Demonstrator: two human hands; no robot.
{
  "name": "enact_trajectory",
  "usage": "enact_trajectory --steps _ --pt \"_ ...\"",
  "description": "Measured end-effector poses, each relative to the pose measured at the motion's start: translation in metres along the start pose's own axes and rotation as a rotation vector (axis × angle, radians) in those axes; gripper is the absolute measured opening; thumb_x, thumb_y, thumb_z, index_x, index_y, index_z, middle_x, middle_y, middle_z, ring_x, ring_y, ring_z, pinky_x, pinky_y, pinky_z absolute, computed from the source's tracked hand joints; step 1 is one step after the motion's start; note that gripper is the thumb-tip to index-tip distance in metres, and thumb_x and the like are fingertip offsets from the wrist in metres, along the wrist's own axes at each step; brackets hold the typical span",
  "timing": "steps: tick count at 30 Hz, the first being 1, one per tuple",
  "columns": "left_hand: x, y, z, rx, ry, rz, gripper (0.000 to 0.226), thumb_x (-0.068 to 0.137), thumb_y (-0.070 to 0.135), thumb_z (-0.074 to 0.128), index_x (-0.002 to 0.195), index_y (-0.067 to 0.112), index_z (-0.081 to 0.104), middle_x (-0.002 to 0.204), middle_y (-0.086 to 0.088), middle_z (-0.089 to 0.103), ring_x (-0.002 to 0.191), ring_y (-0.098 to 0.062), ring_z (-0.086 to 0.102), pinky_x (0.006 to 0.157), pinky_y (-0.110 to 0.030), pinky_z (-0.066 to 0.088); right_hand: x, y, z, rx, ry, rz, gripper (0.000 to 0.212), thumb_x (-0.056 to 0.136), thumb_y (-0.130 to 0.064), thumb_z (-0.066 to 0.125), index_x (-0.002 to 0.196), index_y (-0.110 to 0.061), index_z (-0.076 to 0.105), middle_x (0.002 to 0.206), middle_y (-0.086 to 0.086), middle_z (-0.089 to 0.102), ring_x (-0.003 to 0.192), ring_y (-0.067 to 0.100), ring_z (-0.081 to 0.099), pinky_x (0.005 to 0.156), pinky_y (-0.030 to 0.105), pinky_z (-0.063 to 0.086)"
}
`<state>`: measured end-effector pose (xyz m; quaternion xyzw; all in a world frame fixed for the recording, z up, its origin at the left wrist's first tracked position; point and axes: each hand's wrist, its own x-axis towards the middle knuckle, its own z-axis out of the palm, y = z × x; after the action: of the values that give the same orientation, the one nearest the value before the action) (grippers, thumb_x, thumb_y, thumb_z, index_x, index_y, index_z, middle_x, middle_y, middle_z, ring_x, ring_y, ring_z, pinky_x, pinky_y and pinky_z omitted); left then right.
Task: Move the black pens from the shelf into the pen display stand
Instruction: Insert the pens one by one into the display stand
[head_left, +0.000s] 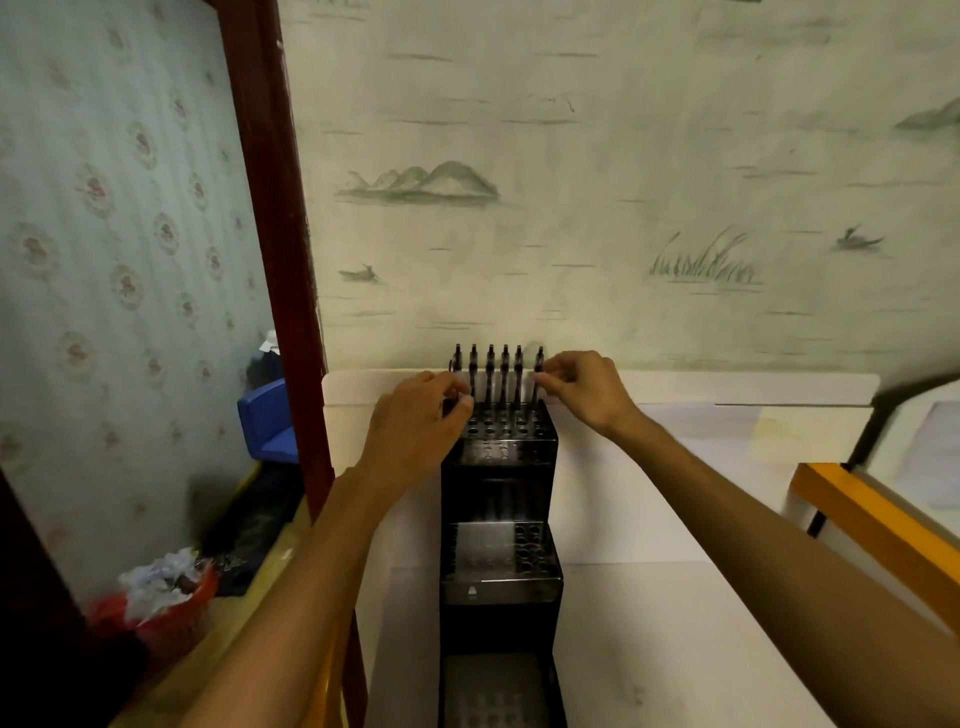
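A black tiered pen display stand (500, 582) stands on a white surface against the wall. Several black pens (497, 375) stand upright in the back row of its top tier. My left hand (415, 421) is at the left end of that row, fingers curled round the leftmost pen (456, 361). My right hand (584, 389) pinches the rightmost pen (538, 370) with thumb and fingertips. The front holes of the top tier and the lower tiers hold no pens.
A dark red wooden post (291, 249) rises left of the stand. Beyond it sit a blue box (267, 423) and a red basket of crumpled paper (166, 603). A yellow-edged board (872, 525) lies at the right. Wallpapered wall is directly behind the stand.
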<state>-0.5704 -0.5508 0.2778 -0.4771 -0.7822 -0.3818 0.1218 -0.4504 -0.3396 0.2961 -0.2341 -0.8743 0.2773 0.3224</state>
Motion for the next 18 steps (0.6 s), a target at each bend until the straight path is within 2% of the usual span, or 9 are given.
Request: enact_trajectory --steps 4,10,15,18 --pt "0.003 0.018 0.006 -0.010 -0.025 0.068 0.022 0.099 0.039 0.054 0.114 0.028 0.066 0.105 0.006 0.065 0.096 -0.015 0.060 0.089 -0.045 0.052 -0.022 0.005 -0.028 -0.107 0.027 -0.001 0.023 0.091 -0.031 0.070 0.107 -0.014 0.073 0.100 0.001 0.074 0.089 0.015 0.068 0.082 0.029 0.053" --pt "0.007 0.084 0.037 -0.116 -0.081 0.172 0.020 0.097 0.039 0.057 0.114 0.032 0.064 0.106 0.011 0.063 0.093 -0.011 0.060 0.090 -0.043 0.052 -0.084 0.027 -0.096 -0.174 0.090 0.053 0.019 0.092 -0.026 0.066 0.108 -0.018 0.072 0.105 -0.005 0.073 0.086 0.010 0.067 0.082 0.027 0.051" --pt "-0.009 0.164 0.083 -0.157 -0.155 0.243 0.020 0.098 0.039 0.056 0.115 0.031 0.064 0.112 0.009 0.064 0.099 -0.016 0.059 0.094 -0.045 0.047 -0.145 0.067 -0.167 -0.389 0.099 0.087 0.027 0.094 -0.031 0.063 0.118 -0.021 0.067 0.118 -0.003 0.068 0.100 0.016 0.065 0.091 0.036 0.050" --pt "-0.025 0.218 0.117 -0.172 -0.185 0.266 0.021 0.098 0.040 0.056 0.116 0.032 0.064 0.114 0.009 0.065 0.102 -0.016 0.060 0.095 -0.044 0.047 -0.187 0.101 -0.215 -0.536 0.085 0.111 0.029 0.096 -0.034 0.059 0.123 -0.024 0.063 0.121 -0.002 0.065 0.106 0.018 0.063 0.087 0.034 0.049"
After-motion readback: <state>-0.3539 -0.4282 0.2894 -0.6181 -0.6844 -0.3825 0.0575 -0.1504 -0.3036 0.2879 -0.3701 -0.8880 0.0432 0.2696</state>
